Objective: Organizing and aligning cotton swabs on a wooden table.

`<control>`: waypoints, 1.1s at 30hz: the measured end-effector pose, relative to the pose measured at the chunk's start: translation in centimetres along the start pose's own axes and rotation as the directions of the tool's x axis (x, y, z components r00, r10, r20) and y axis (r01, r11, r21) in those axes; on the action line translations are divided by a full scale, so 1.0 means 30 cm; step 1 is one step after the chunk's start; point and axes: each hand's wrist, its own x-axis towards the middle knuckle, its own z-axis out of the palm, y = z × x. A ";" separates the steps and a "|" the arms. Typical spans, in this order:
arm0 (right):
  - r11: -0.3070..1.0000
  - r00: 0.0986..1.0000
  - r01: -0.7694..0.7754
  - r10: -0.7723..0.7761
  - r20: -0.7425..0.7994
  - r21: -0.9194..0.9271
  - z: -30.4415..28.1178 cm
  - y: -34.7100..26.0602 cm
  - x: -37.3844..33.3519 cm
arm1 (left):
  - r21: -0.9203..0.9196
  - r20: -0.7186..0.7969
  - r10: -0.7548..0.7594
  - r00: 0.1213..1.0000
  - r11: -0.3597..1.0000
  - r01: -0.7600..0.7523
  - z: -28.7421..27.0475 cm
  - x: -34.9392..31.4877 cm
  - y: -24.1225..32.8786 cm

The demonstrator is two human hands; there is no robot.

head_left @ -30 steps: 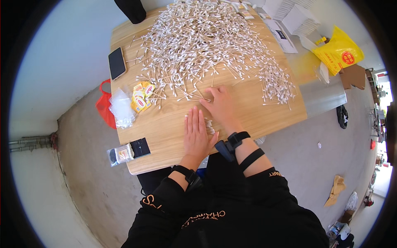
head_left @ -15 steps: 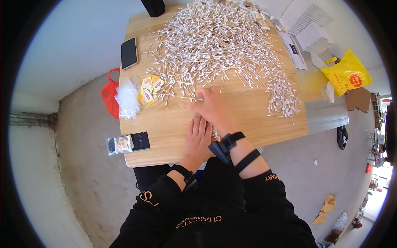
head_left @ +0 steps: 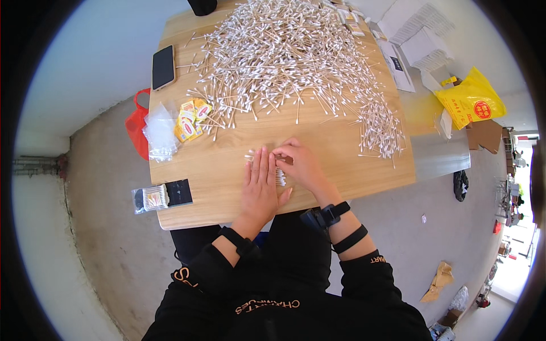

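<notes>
My left hand (head_left: 259, 190) lies flat on the table near its front edge, fingers stretched out over a small row of cotton swabs (head_left: 281, 178). White swab tips show to the right of its fingers and a few more (head_left: 249, 154) beside the fingertips; the rest of the row is hidden under the hand. Close against those fingertips, my right hand (head_left: 300, 165) is closed in a pinch at the row's upper end. What it pinches is hidden by its own fingers. Beyond both hands spreads a big loose heap of cotton swabs (head_left: 284, 57).
Clear plastic bags (head_left: 161, 133) and yellow cards (head_left: 192, 119) lie at the left, below a phone (head_left: 164, 67). A bagged swab pack (head_left: 152, 198) overhangs the left front edge on a black flat piece (head_left: 180, 192). A yellow bag (head_left: 472, 99) is at the right.
My right hand has drawn back from the heap's near edge to beside the left fingertips. The left hand still lies over the row. The whole view has shifted slightly.
</notes>
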 end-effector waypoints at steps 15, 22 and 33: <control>0.964 0.981 -0.196 0.189 -0.055 -0.180 -0.078 0.023 -0.034 | 0.009 -0.011 -0.029 1.000 1.000 0.029 -0.005 0.007 -0.037; 0.935 0.932 -0.276 0.203 -0.302 -0.222 -0.011 0.004 -0.024 | 0.011 0.082 -0.051 0.995 0.999 0.050 -0.051 -0.061 -0.027; 0.979 0.917 -0.201 0.171 -0.361 -0.045 -0.051 0.026 -0.069 | 0.042 0.152 -0.042 0.987 0.998 0.036 -0.046 0.063 -0.035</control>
